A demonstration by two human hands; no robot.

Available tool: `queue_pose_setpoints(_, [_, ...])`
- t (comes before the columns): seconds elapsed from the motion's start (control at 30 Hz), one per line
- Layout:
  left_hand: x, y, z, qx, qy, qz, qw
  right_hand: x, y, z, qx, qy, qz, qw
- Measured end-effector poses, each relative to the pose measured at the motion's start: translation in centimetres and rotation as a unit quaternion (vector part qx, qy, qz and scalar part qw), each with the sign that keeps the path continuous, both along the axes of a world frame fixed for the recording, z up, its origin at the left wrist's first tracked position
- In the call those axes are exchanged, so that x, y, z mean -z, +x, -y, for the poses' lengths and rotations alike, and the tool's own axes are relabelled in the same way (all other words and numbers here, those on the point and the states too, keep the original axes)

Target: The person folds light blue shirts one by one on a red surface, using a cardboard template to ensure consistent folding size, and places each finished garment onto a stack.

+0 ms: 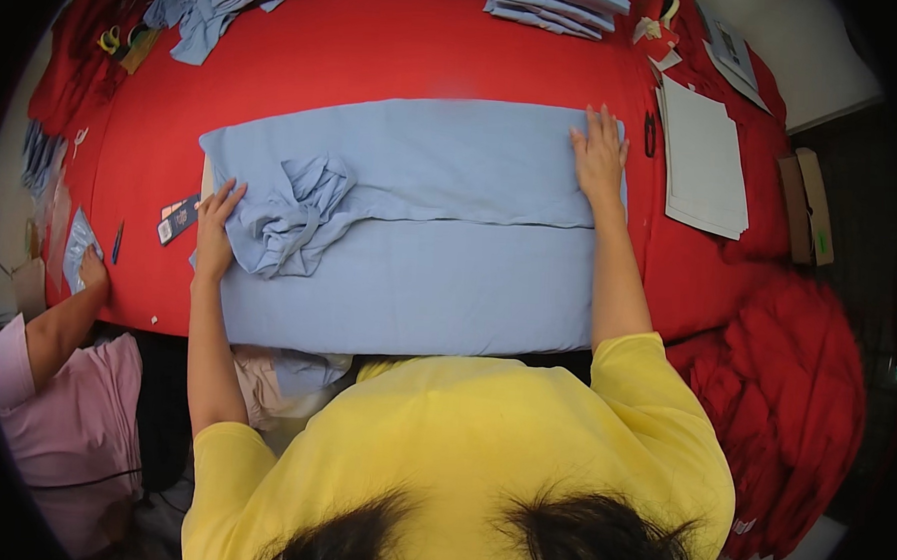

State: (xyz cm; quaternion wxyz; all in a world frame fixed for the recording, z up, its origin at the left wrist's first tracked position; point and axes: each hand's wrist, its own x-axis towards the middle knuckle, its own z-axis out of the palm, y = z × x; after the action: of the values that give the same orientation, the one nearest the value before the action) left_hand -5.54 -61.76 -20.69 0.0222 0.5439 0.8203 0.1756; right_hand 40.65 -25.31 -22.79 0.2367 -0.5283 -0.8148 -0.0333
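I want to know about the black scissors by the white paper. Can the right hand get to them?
Probably yes. The right hand lies flat on the light blue garment, and the black scissors lie just beside it on the red cloth, with nothing between them. The white paper stack sits further off.

1 blue garment (420, 239), 2 folded blue stacks (556, 6), 1 paper stack (704, 161), 3 hands (213, 235)

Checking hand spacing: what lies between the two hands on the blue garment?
Head view: between the left hand and right hand lies only the blue garment, with its bunched sleeve beside the left hand.
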Motion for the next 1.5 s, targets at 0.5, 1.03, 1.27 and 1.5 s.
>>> queue_pose_setpoints(0.5, [1.9, -2.7, 1.4, 0.056, 0.046, 0.118, 0.990, -2.3, 11.3, 8.5, -0.028, -0.120, -0.066, 0.990])
queue_pose_setpoints(1.03, [1.4, -3.4, 2.8, 0.040, 0.098, 0.260, 0.960, -5.1, -20.7, 20.3, -0.388, 0.008, -0.037, 0.921])
queue_pose_setpoints(1.27, [0.7, -3.0, 3.6, 0.013, 0.079, 0.266, 0.961, -9.9, -20.3, 29.5, -0.623, -0.209, -0.036, 0.753])
queue_pose_setpoints(1.5, [1.2, -3.2, 3.4, 0.051, 0.119, 0.216, 0.968, -7.7, -16.0, 39.9, -0.611, -0.474, -0.010, 0.634])
